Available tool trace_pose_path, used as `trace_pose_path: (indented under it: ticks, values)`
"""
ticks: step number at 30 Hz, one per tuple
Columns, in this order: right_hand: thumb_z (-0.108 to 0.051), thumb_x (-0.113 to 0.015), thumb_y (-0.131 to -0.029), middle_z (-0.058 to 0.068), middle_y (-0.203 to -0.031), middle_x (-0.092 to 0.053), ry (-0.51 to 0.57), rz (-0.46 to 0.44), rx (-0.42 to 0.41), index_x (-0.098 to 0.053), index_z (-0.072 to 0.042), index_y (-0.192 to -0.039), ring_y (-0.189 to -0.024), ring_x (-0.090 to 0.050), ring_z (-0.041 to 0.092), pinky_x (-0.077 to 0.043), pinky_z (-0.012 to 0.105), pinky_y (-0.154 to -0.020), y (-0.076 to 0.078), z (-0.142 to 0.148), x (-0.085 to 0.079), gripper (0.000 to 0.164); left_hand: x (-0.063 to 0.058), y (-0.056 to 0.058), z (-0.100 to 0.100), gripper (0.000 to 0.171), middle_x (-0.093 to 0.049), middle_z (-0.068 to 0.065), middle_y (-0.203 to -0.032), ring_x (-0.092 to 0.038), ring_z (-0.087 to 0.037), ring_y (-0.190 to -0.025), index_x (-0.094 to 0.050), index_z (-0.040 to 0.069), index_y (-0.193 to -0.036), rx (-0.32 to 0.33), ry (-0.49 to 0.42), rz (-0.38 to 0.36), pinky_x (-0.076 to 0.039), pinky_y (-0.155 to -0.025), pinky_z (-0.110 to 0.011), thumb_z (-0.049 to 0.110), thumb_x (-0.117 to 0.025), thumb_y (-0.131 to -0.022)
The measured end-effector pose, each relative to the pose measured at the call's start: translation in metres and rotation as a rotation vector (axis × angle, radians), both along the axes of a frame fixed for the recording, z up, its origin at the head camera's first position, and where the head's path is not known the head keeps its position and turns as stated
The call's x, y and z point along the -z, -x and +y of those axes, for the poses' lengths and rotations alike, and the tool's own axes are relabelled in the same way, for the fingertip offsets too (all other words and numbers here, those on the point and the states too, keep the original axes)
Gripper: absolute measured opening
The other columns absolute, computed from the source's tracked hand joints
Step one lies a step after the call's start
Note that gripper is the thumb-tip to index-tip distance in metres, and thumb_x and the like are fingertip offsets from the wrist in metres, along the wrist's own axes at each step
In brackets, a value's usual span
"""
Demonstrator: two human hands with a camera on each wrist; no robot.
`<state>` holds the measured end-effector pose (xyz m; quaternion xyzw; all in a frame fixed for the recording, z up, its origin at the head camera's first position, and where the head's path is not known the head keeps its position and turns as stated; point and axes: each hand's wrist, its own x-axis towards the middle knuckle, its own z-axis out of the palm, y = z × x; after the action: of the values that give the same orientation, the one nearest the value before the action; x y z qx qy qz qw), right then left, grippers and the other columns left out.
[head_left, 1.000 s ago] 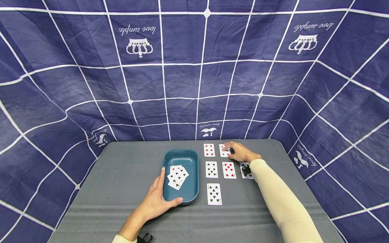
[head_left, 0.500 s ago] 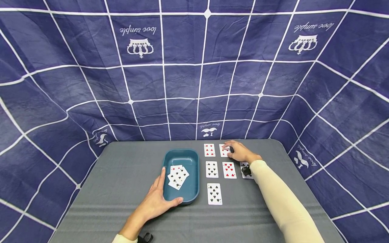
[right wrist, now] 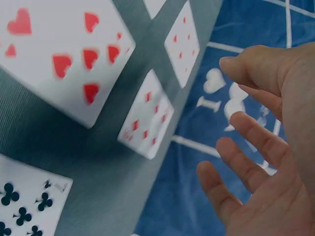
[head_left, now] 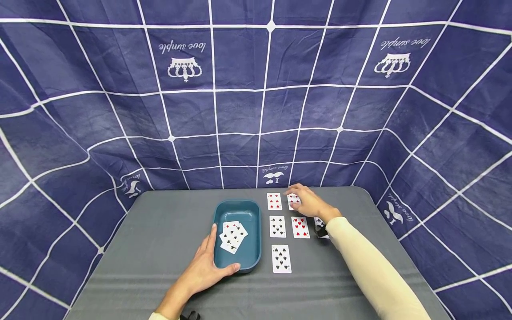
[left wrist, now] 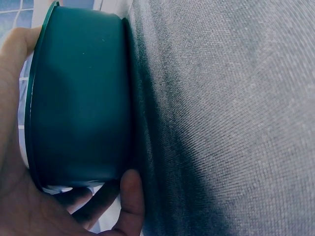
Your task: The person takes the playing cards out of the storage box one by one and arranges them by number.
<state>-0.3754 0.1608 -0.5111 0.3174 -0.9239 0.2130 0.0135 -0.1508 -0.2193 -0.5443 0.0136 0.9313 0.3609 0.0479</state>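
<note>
My left hand (head_left: pixel 198 270) rests against the near left corner of a blue-green oval tray (head_left: pixel 258 242). Its fingers lie straight along the left side, its thumb at the front rim. Inside the tray, several face-up playing cards (head_left: pixel 234 238) overlap in a loose pile. My right hand (head_left: pixel 310 201) hovers over a diamonds card (right wrist: pixel 146 118) at the far end of the table, fingers loosely spread. In the right wrist view that card lies flat and apart from the fingers, and nothing is held. Beside it lies a hearts card (head_left: pixel 274 201).
Nearer rows hold a spades card (head_left: pixel 277 226), another hearts card (head_left: pixel 300 227) and a clubs card (head_left: pixel 318 221) partly hidden by the right wrist. Closest is another spades card (head_left: pixel 282 259). A blue, white-lined cloth (head_left: pixel 240 111) rises behind the grey table (head_left: pixel 168 222).
My right hand has lifted slightly from the diamonds card and shifted a little left, its fingers spreading. The head view has tilted up a little. Left hand and tray stay put.
</note>
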Motion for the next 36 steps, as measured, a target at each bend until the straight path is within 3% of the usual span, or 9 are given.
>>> trace_pose_path:
  ticks: [12, 21, 36]
  values:
    - [-0.011, -0.08, -0.106, 0.017, -0.163, -0.066, -0.066, 0.061, -0.12, -0.075, -0.013, -0.154, -0.149, -0.066, 0.043, -0.058, 0.066, -0.119, -0.03, -0.04, -0.022, 0.048, 0.003, -0.004, 0.002, 0.152, -0.033, -0.023, -0.189, -0.041, -0.053, -0.171, -0.002, 0.017, -0.19, -0.002, 0.002, 0.01, -0.044, -0.131, -0.074, 0.071, -0.097, -0.084]
    - [-0.019, -0.082, -0.11, 0.014, -0.163, -0.066, -0.102, 0.036, -0.223, -0.073, -0.014, -0.156, -0.153, -0.064, 0.038, -0.057, 0.061, -0.124, -0.051, -0.081, -0.038, 0.048, 0.003, 0.001, 0.0, 0.152, -0.034, -0.027, -0.187, -0.042, -0.055, -0.169, -0.003, 0.013, -0.189, 0.008, 0.01, 0.03, -0.045, -0.13, -0.076, 0.071, -0.096, -0.085]
    - [-0.026, -0.087, -0.107, 0.008, -0.167, -0.065, -0.199, -0.044, -0.303, -0.071, -0.02, -0.16, -0.156, -0.063, 0.031, -0.055, 0.055, -0.129, -0.06, -0.146, -0.042, 0.055, 0.002, 0.001, 0.0, 0.151, -0.034, -0.026, -0.187, -0.043, -0.055, -0.169, -0.004, 0.012, -0.189, 0.012, 0.002, 0.027, -0.045, -0.13, -0.075, 0.07, -0.096, -0.085]
